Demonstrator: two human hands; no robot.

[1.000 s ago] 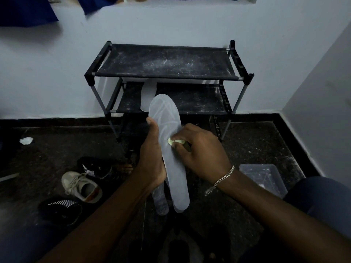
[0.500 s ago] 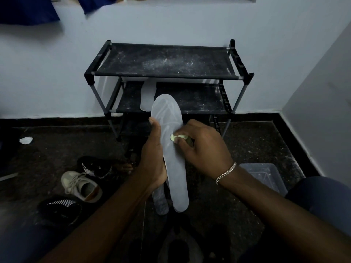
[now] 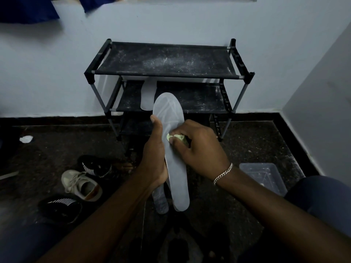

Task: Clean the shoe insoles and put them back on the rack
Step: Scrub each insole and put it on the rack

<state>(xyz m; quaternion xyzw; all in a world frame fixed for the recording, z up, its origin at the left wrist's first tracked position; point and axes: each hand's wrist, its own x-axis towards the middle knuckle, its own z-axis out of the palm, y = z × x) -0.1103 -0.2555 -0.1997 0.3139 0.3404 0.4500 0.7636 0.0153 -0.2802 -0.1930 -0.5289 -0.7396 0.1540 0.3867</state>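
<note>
A grey insole (image 3: pixel 176 179) is held upright before the rack (image 3: pixel 165 59), toe end up, by the left hand (image 3: pixel 153 160), whose grip is clamped round its left edge with the thumb laid on its face. A small green cloth (image 3: pixel 175 137) is pinched in the grip of the right hand (image 3: pixel 201 150) and pressed against the insole's middle. A second insole (image 3: pixel 160 202) is seen just behind the first; whether it is held cannot be told. A third insole (image 3: pixel 148 95) is laid on the rack's middle shelf, towards its left end. On the floor (image 3: pixel 247 141), a beige shoe (image 3: pixel 81 185) is seen at the left and a clear tub (image 3: pixel 262 177) at the right.
</note>
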